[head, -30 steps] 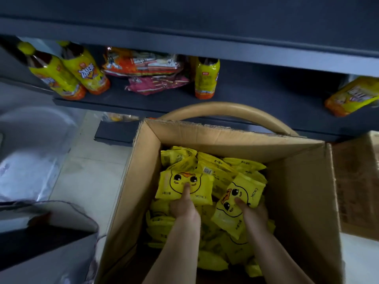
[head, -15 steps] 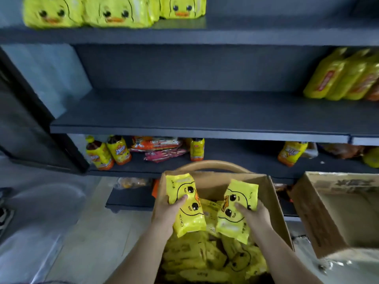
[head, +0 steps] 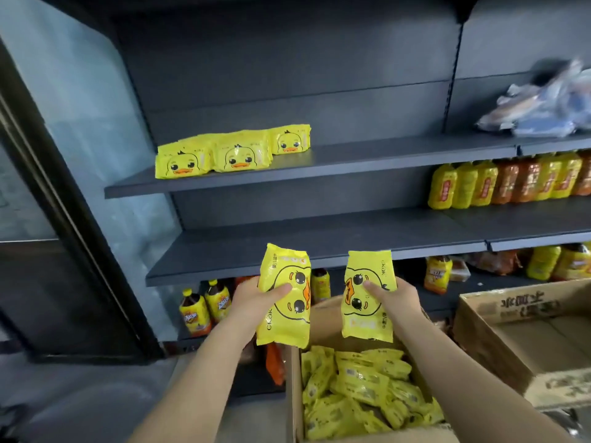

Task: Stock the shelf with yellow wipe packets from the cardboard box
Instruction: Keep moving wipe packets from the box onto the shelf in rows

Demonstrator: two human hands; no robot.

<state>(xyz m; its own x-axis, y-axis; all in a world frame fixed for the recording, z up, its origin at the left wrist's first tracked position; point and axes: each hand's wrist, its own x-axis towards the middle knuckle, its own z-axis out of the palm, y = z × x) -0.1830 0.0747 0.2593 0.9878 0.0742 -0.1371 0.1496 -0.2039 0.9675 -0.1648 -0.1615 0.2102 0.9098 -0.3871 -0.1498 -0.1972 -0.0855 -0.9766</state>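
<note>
My left hand [head: 256, 298] grips a yellow duck-face wipe packet [head: 284, 311], held upright on its end above the cardboard box [head: 295, 394]. My right hand [head: 395, 298] grips a second yellow packet [head: 367, 308], also on end, just to the right. Both packets are in front of the bare dark middle shelf [head: 319, 247]. Several more yellow packets [head: 358, 391] lie loose in the box below. Three stocked duck packets [head: 233, 153] stand in a row at the left of the upper shelf [head: 351, 158].
Yellow and orange drink bottles [head: 508, 182] line the right of the middle shelf, and more bottles [head: 204, 305] stand on the lowest shelf. A second, shallow cardboard box [head: 527, 340] sits at the right. Blurred blue-white packages [head: 543, 107] lie upper right. A dark glass-door cabinet [head: 48, 219] stands left.
Both hands lifted one packet each out of the box and raised them to middle-shelf height. My view tilted up from the box to the shelves.
</note>
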